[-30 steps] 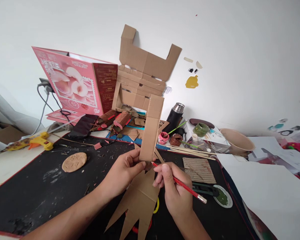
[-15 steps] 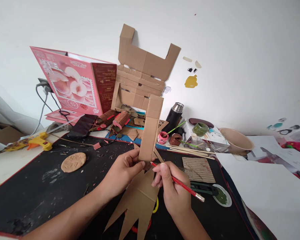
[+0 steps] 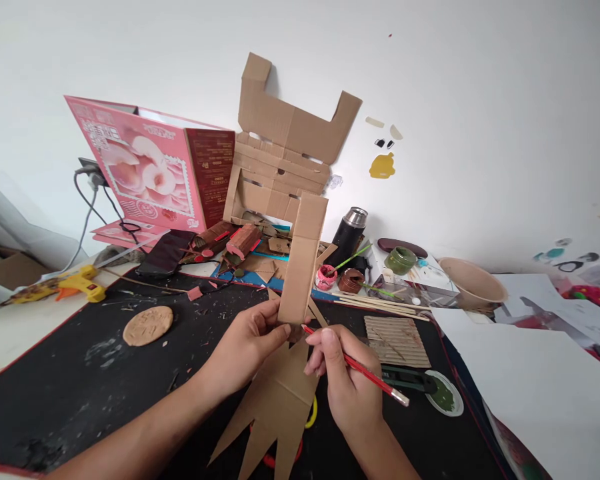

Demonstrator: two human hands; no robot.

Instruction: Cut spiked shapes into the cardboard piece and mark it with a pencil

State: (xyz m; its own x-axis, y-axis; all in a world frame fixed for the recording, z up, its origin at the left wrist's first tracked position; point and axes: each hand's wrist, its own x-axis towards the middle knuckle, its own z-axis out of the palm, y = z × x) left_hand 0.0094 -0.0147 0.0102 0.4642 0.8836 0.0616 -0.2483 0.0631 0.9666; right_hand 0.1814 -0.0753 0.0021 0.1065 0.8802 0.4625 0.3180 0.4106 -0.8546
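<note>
My left hand (image 3: 254, 340) pinches the lower end of a long cardboard strip (image 3: 301, 267), which stands up with a crease near its top. In my right hand (image 3: 349, 373) is a red pencil (image 3: 367, 373), its tip touching or very near the strip's lower right edge and its eraser end toward me. Beneath both hands lies a cardboard piece (image 3: 283, 407) cut into long points at the near end. Red and yellow handles (image 3: 312, 412) show partly from under it; the rest of that tool is hidden.
A round clay disc (image 3: 148, 325) and a yellow glue gun (image 3: 83, 283) lie left. Paint jars (image 3: 326, 277), a black thermos (image 3: 349, 230) and thin sticks (image 3: 380, 305) stand or lie behind. Corrugated card (image 3: 397, 341), a dark green cutter (image 3: 405, 378) and a paint lid (image 3: 445, 395) are right.
The view has shifted very slightly. Both hands keep their hold on the strip and the pencil, and the pencil tip stays almost at the same spot.
</note>
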